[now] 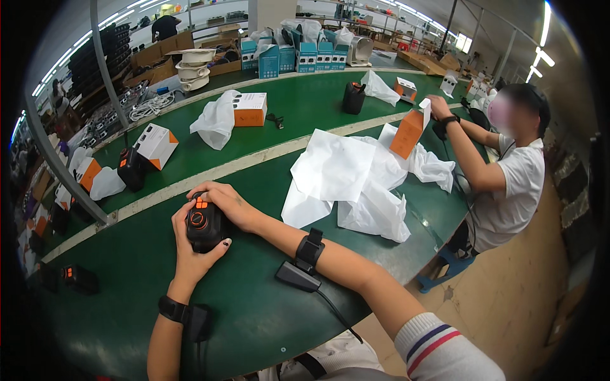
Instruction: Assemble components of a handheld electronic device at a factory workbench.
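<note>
Left of the frame's centre, I'm seeing the left hand (188, 257) and right hand (230, 204) cupping a black device (207, 227). It's probably feeling stiff, smooth and moderately heavy, its side walls offering best hold. Its orange buttons (201, 204) are facing the camera, its long axis running roughly up the frame.

Toward the back, teal boxes (306, 60) stand in a row, several topped with whitish plastic. Left of them sit a stack of cream trays (194, 71) and, near a grey metal post (107, 60), coiled white cable (151, 106). At right, a white-shirted co-worker (513, 190) sits on a blue stool (447, 269); strip lights (545, 57) glow overhead.
</note>
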{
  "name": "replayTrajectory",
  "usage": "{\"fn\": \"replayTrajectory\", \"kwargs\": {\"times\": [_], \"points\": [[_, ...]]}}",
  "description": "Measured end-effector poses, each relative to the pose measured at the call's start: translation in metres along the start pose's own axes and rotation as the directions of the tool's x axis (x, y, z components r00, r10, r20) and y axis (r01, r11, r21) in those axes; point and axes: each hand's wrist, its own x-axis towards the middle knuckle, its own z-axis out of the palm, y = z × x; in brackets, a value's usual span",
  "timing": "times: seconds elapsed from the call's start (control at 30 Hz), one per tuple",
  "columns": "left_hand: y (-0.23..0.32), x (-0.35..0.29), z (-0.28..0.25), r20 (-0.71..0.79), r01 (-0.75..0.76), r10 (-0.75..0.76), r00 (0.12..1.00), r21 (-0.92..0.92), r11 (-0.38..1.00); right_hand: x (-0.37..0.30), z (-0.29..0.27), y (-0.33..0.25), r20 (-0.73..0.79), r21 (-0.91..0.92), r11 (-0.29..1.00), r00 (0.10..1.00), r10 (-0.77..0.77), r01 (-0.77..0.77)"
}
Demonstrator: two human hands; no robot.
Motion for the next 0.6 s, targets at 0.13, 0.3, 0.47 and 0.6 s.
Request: {"fn": "replayTrajectory", "kwargs": {"times": [0.13,0.3,0.47,0.6], "points": [[-0.001,-0.001,-0.002,-0.002,-0.026,0.026,1.000,0.048,0.999,0.000,0.002,-0.002,-0.001,0.019,1.000,1.000,0.003,-0.003],[-0.006,-0.001,-0.003,0.050,-0.041,0.036,0.998,0.106,0.994,-0.003,0.002,-0.004,-0.014,0.031,0.999,1.000,0.026,-0.025],[0.009,-0.003,0.001,0.001,0.019,-0.019,1.000,0.031,0.999,-0.001,0.006,-0.001,-0.025,0.119,0.993,1.000,0.008,-0.005],[0.004,-0.002,0.001,0.034,0.034,-0.032,0.999,-0.053,0.998,-0.003,0.006,-0.003,-0.073,0.033,0.999,0.997,0.001,0.001]]}}
